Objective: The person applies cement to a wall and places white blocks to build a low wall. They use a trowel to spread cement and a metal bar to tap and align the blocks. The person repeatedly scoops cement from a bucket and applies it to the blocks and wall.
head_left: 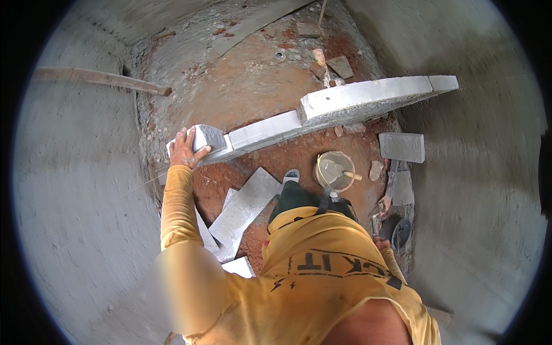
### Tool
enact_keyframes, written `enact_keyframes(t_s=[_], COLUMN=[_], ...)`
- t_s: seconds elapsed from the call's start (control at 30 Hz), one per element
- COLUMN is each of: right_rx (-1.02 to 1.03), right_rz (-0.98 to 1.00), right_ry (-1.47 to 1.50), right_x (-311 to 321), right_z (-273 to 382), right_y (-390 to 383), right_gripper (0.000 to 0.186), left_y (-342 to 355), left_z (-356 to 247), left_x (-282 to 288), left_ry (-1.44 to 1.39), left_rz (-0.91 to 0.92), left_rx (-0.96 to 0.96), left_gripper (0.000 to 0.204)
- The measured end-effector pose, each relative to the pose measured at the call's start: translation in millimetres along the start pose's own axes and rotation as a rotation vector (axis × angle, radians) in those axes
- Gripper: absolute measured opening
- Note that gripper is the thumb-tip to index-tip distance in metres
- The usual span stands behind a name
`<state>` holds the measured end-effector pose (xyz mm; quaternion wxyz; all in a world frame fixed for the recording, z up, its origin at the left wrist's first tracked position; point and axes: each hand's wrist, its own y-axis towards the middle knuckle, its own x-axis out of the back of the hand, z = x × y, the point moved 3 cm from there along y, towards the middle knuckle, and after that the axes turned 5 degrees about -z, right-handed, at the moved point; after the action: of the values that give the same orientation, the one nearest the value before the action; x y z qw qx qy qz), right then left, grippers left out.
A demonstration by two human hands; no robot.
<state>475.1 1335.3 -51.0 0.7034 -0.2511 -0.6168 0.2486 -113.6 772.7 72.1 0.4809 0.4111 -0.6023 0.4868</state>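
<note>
My left hand (184,150) grips a light grey concrete block (208,137) at the left end of a low wall (264,131). Its fingers spread over the block's top, with the thumb toward its near side. A thin string (146,181) runs past the hand along the wall. Low at my right side, my right hand (380,244) is closed round a greyish handle-like thing (376,223), whose kind I cannot make out. Beside it is a dark round object (397,231). A saw (389,187) with a reddish handle lies just ahead of that hand.
A bucket (335,172) of grey mortar with a wooden-handled tool stands by my feet. Loose flat blocks (246,207) lie at my left, another block (402,147) at right. Plastered walls (80,172) close in both sides; a wooden beam (103,77) juts from the left one.
</note>
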Motion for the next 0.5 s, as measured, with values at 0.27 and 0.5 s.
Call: enact_keyframes(t_s=[0.27,0.5], right_rx=[0.123,-0.153], right_rz=[0.175,0.047], right_ry=[-0.179,-0.052], right_x=[-36.9,-16.4], right_z=[-33.7,15.1], right_y=[-3.0,-64.3], right_gripper=[0.058,0.05], left_y=[44.0,50.6], left_z=[14.3,17.3], left_x=[1.7,-8.4], left_ry=[0.14,0.206], left_rz=[0.145,0.132], left_rx=[-0.099,-0.179], left_gripper=[0.107,0.086])
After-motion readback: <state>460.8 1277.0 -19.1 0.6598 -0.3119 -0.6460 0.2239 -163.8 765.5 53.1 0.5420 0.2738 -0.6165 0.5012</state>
